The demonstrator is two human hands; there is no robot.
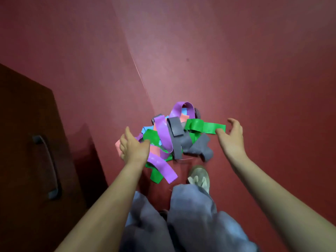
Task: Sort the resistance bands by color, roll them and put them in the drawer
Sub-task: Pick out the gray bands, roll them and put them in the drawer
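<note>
Both hands are empty w/ fingers spread wide, left hand (133, 148) over the near-left edge of the tangled resistance bands (169, 139) heaped on the red floor (254, 70), right hand (231, 136) by the loose green band (205, 127). Risk, I reckon: loops are interlocked, so yanking one colour drags others along & scatters the pile. Drawer (27, 151) w/ its handle (48, 166) sits at my left, shut; contents can't be seen.

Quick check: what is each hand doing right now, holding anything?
Left hand: open, holding nothing, over the pile of bands.
Right hand: open, holding nothing, beside a green band.
</note>
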